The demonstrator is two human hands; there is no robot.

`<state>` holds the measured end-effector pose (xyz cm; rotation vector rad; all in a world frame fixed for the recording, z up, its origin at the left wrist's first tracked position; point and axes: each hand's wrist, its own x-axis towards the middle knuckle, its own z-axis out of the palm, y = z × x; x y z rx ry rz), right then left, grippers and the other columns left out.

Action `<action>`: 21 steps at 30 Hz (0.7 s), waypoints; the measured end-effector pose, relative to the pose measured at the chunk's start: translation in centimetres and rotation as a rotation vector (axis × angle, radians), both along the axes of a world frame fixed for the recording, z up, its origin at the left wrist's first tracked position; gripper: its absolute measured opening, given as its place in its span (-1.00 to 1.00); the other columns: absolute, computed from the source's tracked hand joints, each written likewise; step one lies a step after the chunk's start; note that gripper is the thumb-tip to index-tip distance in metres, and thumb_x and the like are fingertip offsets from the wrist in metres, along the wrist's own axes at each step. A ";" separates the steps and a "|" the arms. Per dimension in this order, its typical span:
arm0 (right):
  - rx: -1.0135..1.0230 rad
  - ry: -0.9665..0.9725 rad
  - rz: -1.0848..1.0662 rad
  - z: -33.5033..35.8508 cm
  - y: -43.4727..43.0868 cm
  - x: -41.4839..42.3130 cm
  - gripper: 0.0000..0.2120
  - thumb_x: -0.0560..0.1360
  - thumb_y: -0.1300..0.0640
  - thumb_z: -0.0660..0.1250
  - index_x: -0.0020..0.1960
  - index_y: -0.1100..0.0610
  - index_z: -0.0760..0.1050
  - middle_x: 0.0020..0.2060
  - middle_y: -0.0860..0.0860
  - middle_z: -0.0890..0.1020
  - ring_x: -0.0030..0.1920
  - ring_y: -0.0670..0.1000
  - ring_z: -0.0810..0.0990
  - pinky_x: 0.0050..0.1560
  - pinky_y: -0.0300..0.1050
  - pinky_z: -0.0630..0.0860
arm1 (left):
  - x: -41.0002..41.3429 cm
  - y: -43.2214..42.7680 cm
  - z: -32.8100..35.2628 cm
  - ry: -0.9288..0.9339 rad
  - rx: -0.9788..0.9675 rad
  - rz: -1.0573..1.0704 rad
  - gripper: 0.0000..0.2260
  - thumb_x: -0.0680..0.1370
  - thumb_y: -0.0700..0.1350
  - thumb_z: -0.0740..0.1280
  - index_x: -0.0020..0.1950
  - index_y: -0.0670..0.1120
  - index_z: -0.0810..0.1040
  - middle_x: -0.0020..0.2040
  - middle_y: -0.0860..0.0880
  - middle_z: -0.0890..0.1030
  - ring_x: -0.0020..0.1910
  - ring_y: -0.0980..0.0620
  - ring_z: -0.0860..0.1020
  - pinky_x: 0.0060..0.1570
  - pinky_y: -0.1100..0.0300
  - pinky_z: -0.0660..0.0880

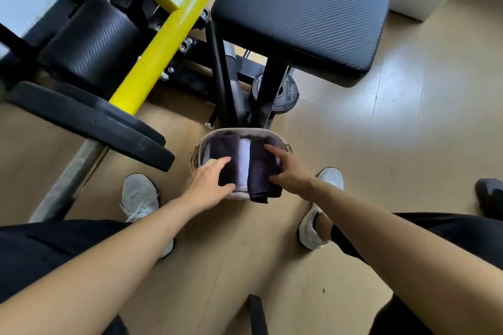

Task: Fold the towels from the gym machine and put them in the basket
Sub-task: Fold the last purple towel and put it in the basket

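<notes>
Basket (239,132): on floor, 12 o'clock of the feet, holding folded towels.
Left hand (209,179): grip loose, fingers spread on dark towel (227,156).
Right hand (290,168): grip loose, fingers spread on second dark towel (262,174).

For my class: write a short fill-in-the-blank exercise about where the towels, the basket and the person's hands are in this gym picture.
1. The folded towels sit in a basket that stands on the ____.
2. A white towel lies between two ____ towels.
3. The right hand rests on the dark towel that sticks out over the basket's ____ rim.
4. The left hand touches the other dark towel with its ____.

Missing words: floor; dark; near; fingers
</notes>
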<state>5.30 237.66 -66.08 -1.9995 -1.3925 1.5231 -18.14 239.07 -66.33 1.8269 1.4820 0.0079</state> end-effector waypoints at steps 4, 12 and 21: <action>-0.003 -0.074 -0.013 -2.8 2.3 0.0 -0.17 0.42 0.44 0.28 0.60 -0.05 0.20 0.51 0.10 0.27 0.49 0.13 0.30 0.32 -0.17 0.35 | -0.8 0.4 -3.5 0.291 0.128 -0.173 -0.35 0.52 0.24 0.34 0.57 0.10 0.27 0.50 0.01 0.39 0.46 -0.10 0.34 0.40 -0.07 0.31; 0.023 -0.277 0.228 -7.8 4.7 -0.7 -0.22 0.49 0.37 0.29 0.62 -0.03 0.14 0.47 0.12 0.36 0.49 0.17 0.29 0.47 -0.06 0.22 | -0.9 -0.8 -8.0 0.437 0.222 -0.288 -0.45 0.48 0.27 0.38 0.42 0.08 0.50 0.47 -0.10 0.46 0.44 -0.22 0.37 0.34 -0.23 0.16; 0.201 -0.743 0.562 -9.7 4.1 -1.0 -0.26 0.46 0.04 0.33 0.60 0.07 0.18 0.62 0.12 0.03 0.52 0.31 0.11 0.51 0.19 0.21 | -1.3 -1.6 -9.2 0.376 0.246 -0.264 -0.36 0.41 0.33 0.38 0.42 0.06 0.51 0.45 -0.11 0.48 0.34 -0.21 0.50 0.38 -0.22 0.17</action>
